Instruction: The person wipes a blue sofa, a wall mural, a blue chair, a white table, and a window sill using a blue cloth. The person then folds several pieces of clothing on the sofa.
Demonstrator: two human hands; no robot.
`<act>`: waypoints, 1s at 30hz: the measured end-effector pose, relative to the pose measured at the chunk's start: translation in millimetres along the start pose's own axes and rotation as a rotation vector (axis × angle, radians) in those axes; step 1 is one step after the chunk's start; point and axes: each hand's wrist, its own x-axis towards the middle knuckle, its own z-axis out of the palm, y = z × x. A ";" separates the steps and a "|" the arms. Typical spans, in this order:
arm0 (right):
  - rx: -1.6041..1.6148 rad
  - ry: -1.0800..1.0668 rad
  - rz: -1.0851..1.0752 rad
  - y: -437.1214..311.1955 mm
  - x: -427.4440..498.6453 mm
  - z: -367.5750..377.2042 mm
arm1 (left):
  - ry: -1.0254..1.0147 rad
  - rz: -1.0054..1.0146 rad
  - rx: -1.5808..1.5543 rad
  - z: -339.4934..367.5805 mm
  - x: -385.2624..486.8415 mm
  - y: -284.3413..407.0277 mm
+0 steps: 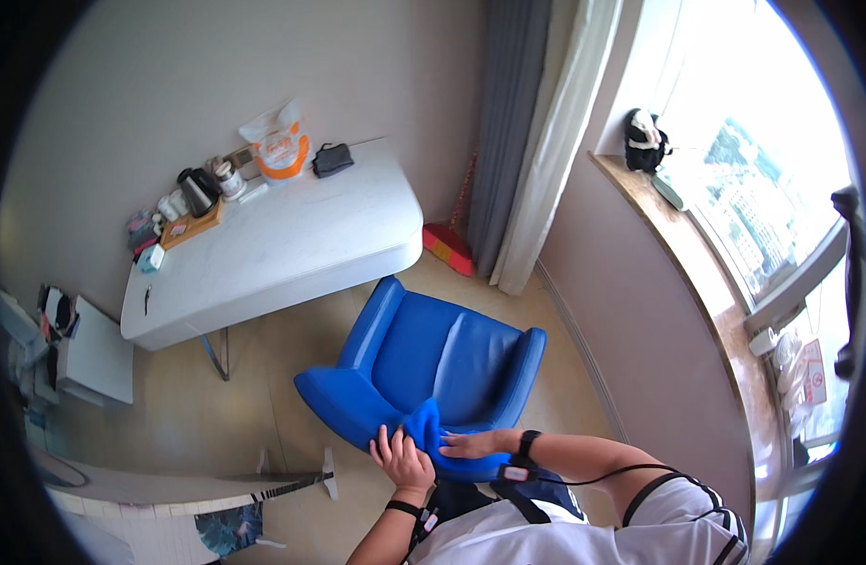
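A blue armchair (433, 353) stands before me, its seat beyond the top of its backrest, which is nearest my body. On that top edge lies a bunched bright blue cloth (424, 429). My left hand (403, 462) rests on the backrest at the cloth's left side, fingers spread. My right hand (472, 445) lies flat at the cloth's right side, fingertips touching it; whether it grips any of the fabric is hidden. Both wrists wear black bands with small devices.
A white table (285, 233) beyond the chair holds an electric kettle (198, 191), a plastic bag (281, 148) and a dark pouch (332, 160). A red broom (447, 247) leans by the curtains (507, 141). A windowsill (687, 261) runs along the right; a white rack stands lower left.
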 end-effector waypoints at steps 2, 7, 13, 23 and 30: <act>-0.021 0.005 0.041 -7.2 11.0 -2.4 | 0.001 0.005 0.013 -0.4 0.5 0.6; 0.016 -0.064 0.140 20.6 37.4 -8.1 | -0.102 -0.052 0.080 -5.5 4.8 9.5; -0.304 -0.107 -0.225 94.0 82.4 -2.3 | -0.330 -0.196 0.256 3.9 11.8 61.4; -0.291 0.175 0.006 240.0 70.2 8.4 | -0.385 -0.232 0.354 15.6 25.3 84.8; -0.852 0.561 0.049 297.8 36.8 -76.8 | -0.436 -0.357 0.419 20.5 30.8 96.7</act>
